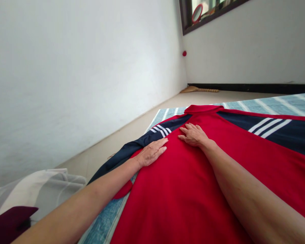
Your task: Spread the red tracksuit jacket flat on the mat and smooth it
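Note:
A red jacket (178,189) with navy sleeves and white stripes lies spread out, its collar (204,109) at the far end. My left hand (152,152) rests flat on the red cloth near the left sleeve (132,149), fingers stretched out. Close to the collar, my right hand (193,134) lies on the fabric with its fingers spread. Neither hand grips anything. The right sleeve (295,135) reaches out to the right, past the picture's edge. Beneath the jacket is a blue striped mat (282,105).
A white wall (91,67) rises along the left. Folded grey and white cloth (43,189) and a dark maroon piece of cloth (10,222) are at the lower left. A broom-like object (203,89) lies on the floor in the far corner. A window (213,10) holds a red-rimmed mirror (197,13).

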Demonstrator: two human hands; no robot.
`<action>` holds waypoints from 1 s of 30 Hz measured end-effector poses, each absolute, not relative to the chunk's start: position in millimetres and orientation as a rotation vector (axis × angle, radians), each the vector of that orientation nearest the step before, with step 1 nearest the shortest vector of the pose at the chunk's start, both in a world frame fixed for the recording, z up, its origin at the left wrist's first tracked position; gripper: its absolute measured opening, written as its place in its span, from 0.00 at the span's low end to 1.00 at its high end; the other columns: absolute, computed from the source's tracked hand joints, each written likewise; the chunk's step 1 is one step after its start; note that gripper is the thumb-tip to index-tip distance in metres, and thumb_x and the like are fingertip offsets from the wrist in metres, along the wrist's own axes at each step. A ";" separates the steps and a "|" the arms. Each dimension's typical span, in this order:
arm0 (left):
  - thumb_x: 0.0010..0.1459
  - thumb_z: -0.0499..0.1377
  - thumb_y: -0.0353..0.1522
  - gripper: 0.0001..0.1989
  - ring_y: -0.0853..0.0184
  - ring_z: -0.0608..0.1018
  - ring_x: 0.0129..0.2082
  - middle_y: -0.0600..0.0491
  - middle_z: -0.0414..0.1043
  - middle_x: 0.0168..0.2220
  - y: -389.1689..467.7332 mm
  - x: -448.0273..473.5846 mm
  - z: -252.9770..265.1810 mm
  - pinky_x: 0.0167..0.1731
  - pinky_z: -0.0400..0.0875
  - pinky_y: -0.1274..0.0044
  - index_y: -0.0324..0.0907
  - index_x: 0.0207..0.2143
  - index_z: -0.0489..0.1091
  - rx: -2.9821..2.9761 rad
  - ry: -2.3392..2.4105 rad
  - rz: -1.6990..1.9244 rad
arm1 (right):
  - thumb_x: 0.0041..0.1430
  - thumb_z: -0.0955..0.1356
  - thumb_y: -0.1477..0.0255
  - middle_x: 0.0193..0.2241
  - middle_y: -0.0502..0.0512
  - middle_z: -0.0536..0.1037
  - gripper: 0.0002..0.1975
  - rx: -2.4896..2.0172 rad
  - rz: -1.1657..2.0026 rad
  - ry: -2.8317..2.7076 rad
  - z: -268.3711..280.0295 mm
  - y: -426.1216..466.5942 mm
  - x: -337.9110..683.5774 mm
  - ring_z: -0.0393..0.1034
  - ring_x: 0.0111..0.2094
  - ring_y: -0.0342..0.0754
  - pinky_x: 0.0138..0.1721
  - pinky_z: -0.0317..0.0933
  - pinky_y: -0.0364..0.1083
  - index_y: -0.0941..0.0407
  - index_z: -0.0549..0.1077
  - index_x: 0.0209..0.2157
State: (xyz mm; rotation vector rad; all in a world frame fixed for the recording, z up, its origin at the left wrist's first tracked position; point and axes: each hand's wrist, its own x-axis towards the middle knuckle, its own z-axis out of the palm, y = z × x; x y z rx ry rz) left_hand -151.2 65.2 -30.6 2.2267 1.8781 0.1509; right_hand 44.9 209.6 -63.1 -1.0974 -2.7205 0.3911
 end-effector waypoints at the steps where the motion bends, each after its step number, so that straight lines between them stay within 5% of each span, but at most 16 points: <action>1: 0.66 0.42 0.42 0.27 0.66 0.58 0.65 0.49 0.56 0.65 60.6 -153.7 -31.8 0.64 0.50 0.70 0.42 0.63 0.55 2.274 1.866 0.098 | 0.66 0.56 0.55 0.61 0.63 0.61 0.27 -1.100 0.390 -2.719 -63.1 209.6 44.9 0.49 0.63 0.60 0.60 0.44 0.59 0.53 0.63 0.60; 5: 0.67 0.43 0.42 0.27 0.64 0.54 0.67 0.48 0.51 0.67 52.7 -155.1 -33.8 0.64 0.49 0.66 0.44 0.64 0.53 2.367 1.876 -0.061 | 0.66 0.56 0.55 0.61 0.63 0.61 0.26 -1.096 0.382 -2.716 -62.7 209.4 45.1 0.50 0.63 0.60 0.60 0.44 0.59 0.53 0.63 0.59; 12: 0.65 0.48 0.38 0.21 0.62 0.67 0.59 0.45 0.66 0.59 61.4 -121.0 -23.4 0.60 0.58 0.67 0.41 0.57 0.62 2.368 2.087 -0.040 | 0.66 0.56 0.55 0.60 0.63 0.62 0.27 -1.094 0.385 -2.715 -62.6 209.3 45.1 0.49 0.63 0.60 0.60 0.44 0.59 0.53 0.64 0.59; 19: 0.65 0.38 0.50 0.35 0.62 0.44 0.69 0.45 0.41 0.69 49.5 -110.9 -35.9 0.66 0.41 0.62 0.39 0.67 0.45 2.073 2.125 -0.158 | 0.66 0.56 0.54 0.61 0.63 0.61 0.27 -1.091 0.394 -2.717 -61.8 209.8 45.8 0.49 0.64 0.60 0.60 0.43 0.59 0.53 0.63 0.59; 30: 0.65 0.41 0.49 0.33 0.62 0.45 0.68 0.46 0.41 0.69 8.1 -110.3 -33.2 0.66 0.43 0.63 0.40 0.66 0.49 2.022 2.233 -0.154 | 0.66 0.56 0.55 0.62 0.62 0.60 0.27 -1.083 0.391 -2.705 -65.8 210.3 43.8 0.48 0.64 0.59 0.60 0.43 0.58 0.53 0.63 0.59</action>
